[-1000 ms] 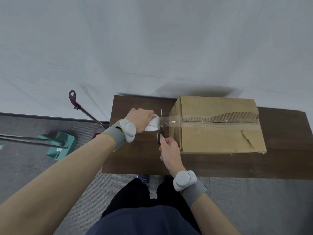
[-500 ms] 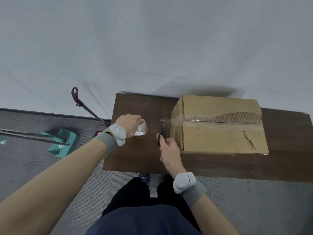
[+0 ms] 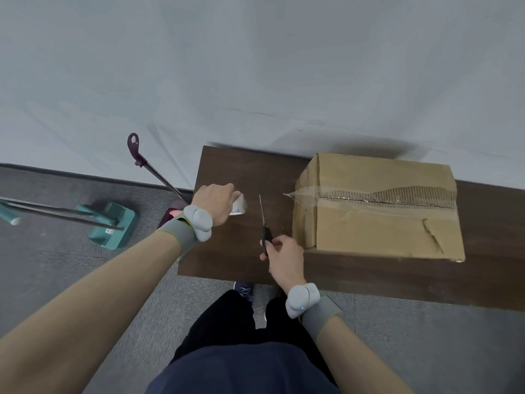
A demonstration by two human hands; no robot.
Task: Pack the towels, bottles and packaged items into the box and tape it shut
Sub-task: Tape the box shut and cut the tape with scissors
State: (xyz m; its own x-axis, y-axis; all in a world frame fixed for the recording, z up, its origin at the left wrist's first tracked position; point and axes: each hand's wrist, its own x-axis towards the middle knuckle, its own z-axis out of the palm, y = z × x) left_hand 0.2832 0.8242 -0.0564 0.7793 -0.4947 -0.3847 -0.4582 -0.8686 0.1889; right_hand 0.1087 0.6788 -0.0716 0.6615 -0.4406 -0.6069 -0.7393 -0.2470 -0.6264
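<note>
A closed cardboard box (image 3: 380,223) lies on the dark wooden table (image 3: 227,172), with clear tape along its top seam and a loose tape end sticking out past its left edge. My left hand (image 3: 216,200) grips a roll of clear tape (image 3: 239,204) to the left of the box. My right hand (image 3: 284,257) holds black-handled scissors (image 3: 264,220), blades closed and pointing away from me, between the roll and the box. The box's contents are hidden.
A teal dustpan (image 3: 113,226) and a long-handled broom with a purple grip (image 3: 147,169) sit on the grey carpet at the left. A white wall runs behind the table. My legs and a shoe (image 3: 244,290) are at the table's near edge.
The tape strip between roll and box has been cut. My left hand has carried the roll leftward, away from the box. The scissors have pulled back from the tape, blades now closed.
</note>
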